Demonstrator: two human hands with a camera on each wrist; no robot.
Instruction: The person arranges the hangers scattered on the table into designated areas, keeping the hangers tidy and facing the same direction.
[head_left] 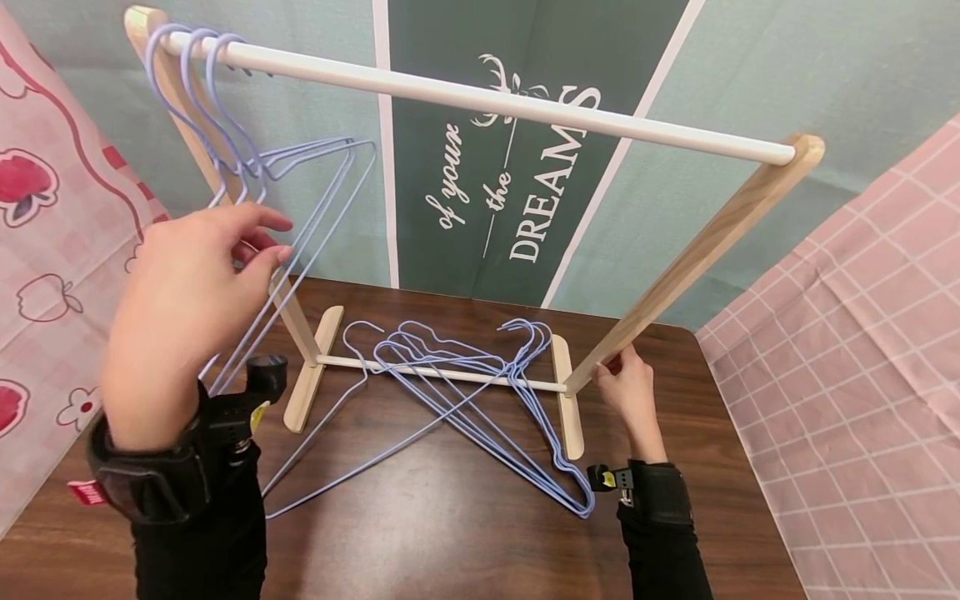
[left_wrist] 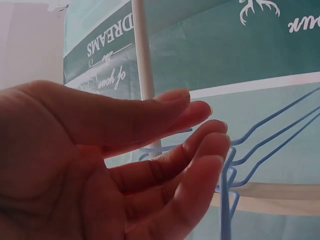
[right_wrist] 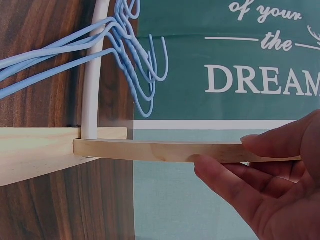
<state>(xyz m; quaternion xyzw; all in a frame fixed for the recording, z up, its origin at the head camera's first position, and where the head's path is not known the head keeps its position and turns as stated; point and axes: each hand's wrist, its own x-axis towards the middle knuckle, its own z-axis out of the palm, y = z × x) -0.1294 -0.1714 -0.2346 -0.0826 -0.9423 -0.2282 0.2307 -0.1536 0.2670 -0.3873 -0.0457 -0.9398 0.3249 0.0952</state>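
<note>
Lilac wire is what I watch most closely, because the risks sit there. Nearest me, at the left of the head view, my left hand (head_left: 180, 325) is raised with its fingers loosely straight beside the three hanging hangers (head_left: 285, 208); from the left wrist view the fingertips (left_wrist: 210, 150) lie just at the wire, though I cannot tell whether they truly touch it, and nothing is pinched. If I nudge that wire sideways, I judge the hooks could slide along the white rail (head_left: 480, 100) or swing and slip off at its upper left end.

Lower right in the head view, my right hand (head_left: 626, 387) holds the wooden post (head_left: 697, 254) near its foot, thumb and fingers curled round the flat wood, which the right wrist view confirms. Should that hold slacken while the other hand pushes, the light rack might tip or skate on the brown table (head_left: 450, 533).

Farther in, at centre frame, the loose hangers (head_left: 465, 392) lie heaped on the table across the rack's lower crossbar (head_left: 442, 375). Their hooks overlap, so lifting one could, I think, drag its neighbours along.

The hangers themselves look thin, smooth and coated, pale violet-blue, with twisted necks and springy triangular frames.
</note>
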